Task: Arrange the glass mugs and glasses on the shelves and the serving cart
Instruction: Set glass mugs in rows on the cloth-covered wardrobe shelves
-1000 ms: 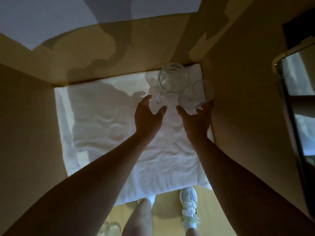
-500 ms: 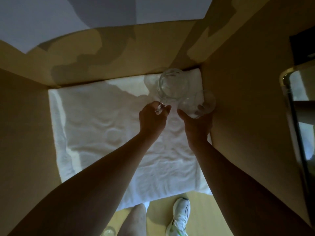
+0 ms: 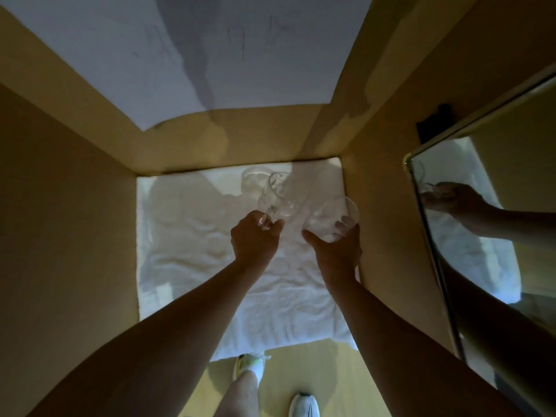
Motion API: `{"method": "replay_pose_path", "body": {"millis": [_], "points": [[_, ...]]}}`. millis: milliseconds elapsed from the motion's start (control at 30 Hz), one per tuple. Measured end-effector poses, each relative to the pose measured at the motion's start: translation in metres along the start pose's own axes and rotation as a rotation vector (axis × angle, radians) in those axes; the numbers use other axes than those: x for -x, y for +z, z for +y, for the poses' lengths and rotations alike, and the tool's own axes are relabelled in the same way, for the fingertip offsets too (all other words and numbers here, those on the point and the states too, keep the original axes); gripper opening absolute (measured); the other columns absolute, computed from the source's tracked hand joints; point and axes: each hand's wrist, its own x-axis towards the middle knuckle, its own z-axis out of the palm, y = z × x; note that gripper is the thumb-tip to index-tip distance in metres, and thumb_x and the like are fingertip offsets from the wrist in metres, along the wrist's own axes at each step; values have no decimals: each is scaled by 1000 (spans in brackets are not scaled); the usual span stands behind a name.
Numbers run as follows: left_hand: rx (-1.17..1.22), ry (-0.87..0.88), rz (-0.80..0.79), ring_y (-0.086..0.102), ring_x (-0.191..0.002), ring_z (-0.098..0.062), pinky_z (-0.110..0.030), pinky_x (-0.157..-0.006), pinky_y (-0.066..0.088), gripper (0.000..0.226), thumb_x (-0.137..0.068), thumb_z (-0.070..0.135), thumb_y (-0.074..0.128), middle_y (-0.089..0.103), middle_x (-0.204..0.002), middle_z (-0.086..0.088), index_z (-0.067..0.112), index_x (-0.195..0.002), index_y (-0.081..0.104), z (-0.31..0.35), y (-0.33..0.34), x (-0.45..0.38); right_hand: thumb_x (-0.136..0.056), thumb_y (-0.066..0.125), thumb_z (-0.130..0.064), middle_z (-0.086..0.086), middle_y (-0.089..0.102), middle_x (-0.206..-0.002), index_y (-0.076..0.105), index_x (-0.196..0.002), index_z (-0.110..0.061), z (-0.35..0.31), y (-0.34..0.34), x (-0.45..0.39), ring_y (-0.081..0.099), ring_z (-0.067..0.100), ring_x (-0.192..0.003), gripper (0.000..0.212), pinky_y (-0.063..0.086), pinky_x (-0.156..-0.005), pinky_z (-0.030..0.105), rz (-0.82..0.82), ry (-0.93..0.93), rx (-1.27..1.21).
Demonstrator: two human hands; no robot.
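Observation:
I look down into a tall cardboard box (image 3: 69,224) lined with a white towel (image 3: 192,266). My left hand (image 3: 255,239) grips the handle of a clear glass mug (image 3: 278,195), which is tilted and lifted off the towel near the box's far right corner. My right hand (image 3: 337,248) holds a second clear glass (image 3: 332,218) from below, fingers curled round its side, close to the right wall. The two glasses are apart, side by side.
A mirror-like glass panel with a gold frame (image 3: 433,236) stands right of the box and reflects my right hand. Below the box edge are the wooden floor (image 3: 301,368) and a person's legs with white sneakers (image 3: 304,404).
Both hands have closed on the glasses and lifted them off the towel. The mug is now tilted. The camera has pulled back, so the box looks deeper.

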Motion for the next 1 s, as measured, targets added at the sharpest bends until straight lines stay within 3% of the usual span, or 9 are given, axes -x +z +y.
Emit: {"method": "replay_pose_path", "body": {"millis": [133,333,433,500,633,767,867,933,1000], "points": [[16,22,78,67,-90,-22,-26,-76,40,28,-86,43,72,70,-86,2,20,-80,58,11,-35,30,-58,98,-31,-1,63,-121,51,-129,-18,-22,-21,32,63,23,-113,86,51,-100,35,-22,-58,-26],[114,-16,198,57,-74,-21,-28,-67,36,36,-81,46,74,56,-64,12,23,-66,53,37,-101,89,-59,98,-22,-5,65,-108,55,-115,-16,-58,-70,86,64,14,-103,70,52,-94,30,-99,-185,-114],[129,23,229,55,-70,-20,-28,-62,34,40,-82,50,73,54,-62,13,24,-62,51,53,-137,122,-70,90,-39,-4,62,-116,47,-127,-21,-85,-97,107,62,17,-108,74,51,-90,31,-227,-159,-120],[162,35,287,54,-67,-19,-27,-55,29,44,-79,51,74,53,-58,11,21,-57,49,63,-158,144,-80,82,-44,1,59,-125,42,-135,-23,-103,-112,120,59,20,-115,71,45,-86,21,-295,-96,-145],[369,49,351,55,-63,-13,-24,-54,31,44,-69,52,78,57,-56,9,19,-56,53,84,-196,192,-73,89,-41,-7,59,-105,41,-143,-15,-145,-142,156,59,13,-89,89,38,-66,16,-242,-259,-30],[532,101,362,59,-64,-26,-34,-64,47,41,-62,48,80,56,-53,9,19,-52,53,103,-235,238,-62,95,-34,-8,63,-98,59,-116,-13,-182,-179,186,66,19,-96,68,39,-64,5,-177,-433,-112],[563,105,392,67,-70,-34,-41,-72,55,48,-66,39,89,61,-58,-2,17,-53,47,122,-264,274,-56,97,-35,-10,67,-92,60,-103,-24,-204,-206,207,67,13,-89,61,43,-70,10,-177,-566,-218],[606,106,421,69,-71,-30,-37,-70,56,46,-65,37,92,62,-60,-3,19,-55,50,134,-281,301,-53,93,-43,-23,68,-94,57,-102,-38,-218,-227,222,66,-4,-88,61,46,-70,14,-225,-595,-272],[630,121,478,67,-67,-25,-26,-57,48,43,-64,39,92,63,-59,1,18,-57,55,145,-297,330,-47,88,-53,-26,68,-94,54,-98,-42,-231,-246,235,66,-6,-85,62,47,-69,17,-229,-640,-295]]}}
